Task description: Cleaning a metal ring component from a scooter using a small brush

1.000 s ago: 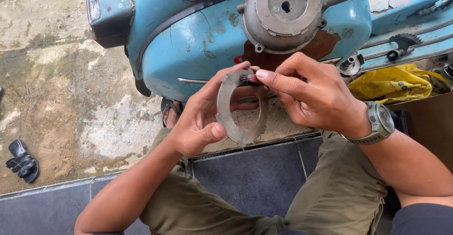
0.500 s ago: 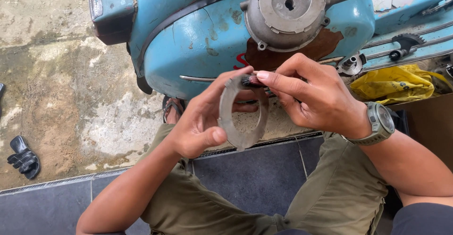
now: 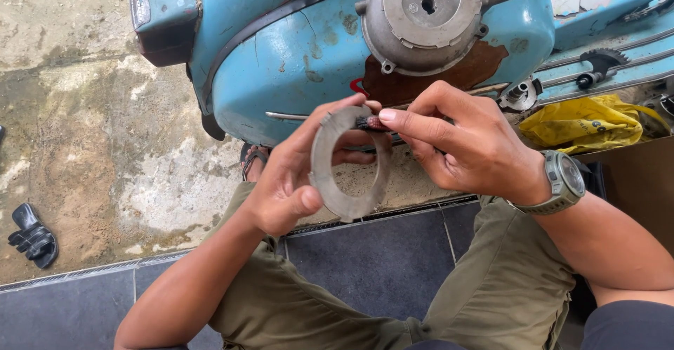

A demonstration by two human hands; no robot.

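My left hand (image 3: 291,178) grips a flat grey metal ring (image 3: 349,164), thumb on its lower rim and fingers curled behind its upper edge. My right hand (image 3: 460,143), with a grey watch on the wrist, pinches a small dark brush (image 3: 373,122) whose tip rests against the ring's top edge. Both hands hover above my knees in olive trousers, just in front of a blue scooter body (image 3: 295,48) lying on its side. A round grey engine housing (image 3: 425,16) sits on the scooter right above my hands.
A yellow cloth or bag (image 3: 586,122) lies right of the scooter, beside a small toothed gear (image 3: 600,62). A black sandal (image 3: 31,238) rests on the stained concrete at far left. Dark grey tiles (image 3: 379,259) run under my legs. A brown box edge shows at right.
The ring has turned more face-on to the camera in my left hand. The brush stays at its top edge, and the view has shifted slightly.
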